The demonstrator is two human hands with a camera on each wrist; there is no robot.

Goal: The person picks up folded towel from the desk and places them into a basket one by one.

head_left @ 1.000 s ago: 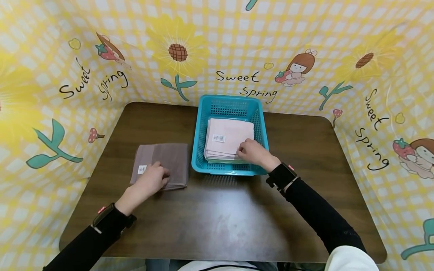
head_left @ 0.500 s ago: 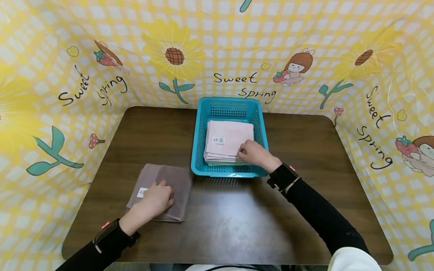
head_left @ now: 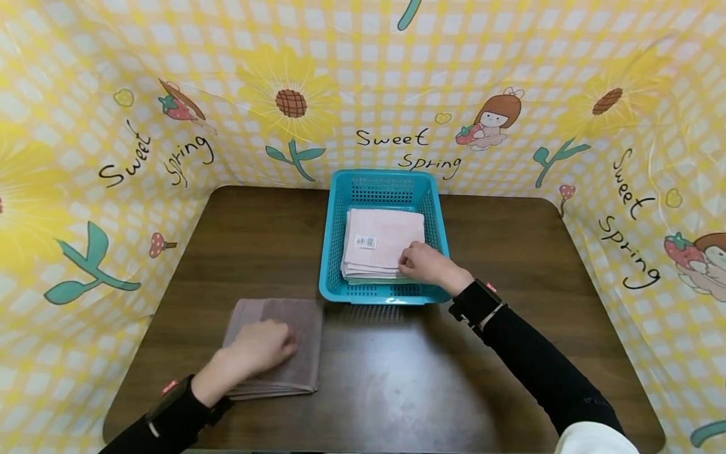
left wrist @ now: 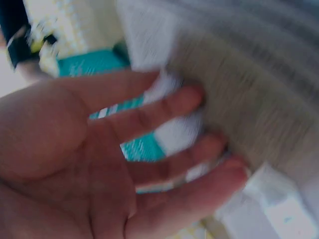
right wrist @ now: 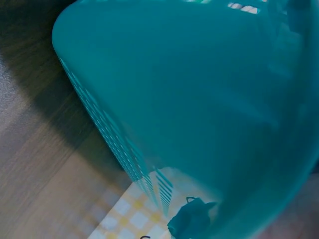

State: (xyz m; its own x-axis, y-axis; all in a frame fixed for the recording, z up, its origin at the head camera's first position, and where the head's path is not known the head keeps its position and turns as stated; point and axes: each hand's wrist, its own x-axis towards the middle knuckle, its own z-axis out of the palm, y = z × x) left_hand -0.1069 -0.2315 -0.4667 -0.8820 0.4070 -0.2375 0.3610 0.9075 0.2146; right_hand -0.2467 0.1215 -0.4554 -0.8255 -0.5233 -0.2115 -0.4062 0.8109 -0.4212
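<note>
A folded brown towel [head_left: 303, 347] lies on the table at the front left. My left hand [head_left: 258, 347] rests on top of it with bent fingers in the head view. In the blurred left wrist view, the fingertips of the left hand [left wrist: 144, 149] meet the cloth, and the palm holds nothing. Folded pale pink towels [head_left: 382, 236] with a white label sit in the blue basket [head_left: 327, 252], over greenish cloth. My right hand [head_left: 428, 263], loosely curled, touches the right front part of the top pink towel. The right wrist view shows mostly the basket wall [right wrist: 164, 89].
The basket stands at the back middle of the brown wooden table [head_left: 499, 246]. A yellow checked cloth [head_left: 391, 75] with flower prints rises behind the table and at both sides.
My left hand has drawn the brown towel toward the front edge, turning it slightly on the way. The right hand stays at the pink towels in the basket.
</note>
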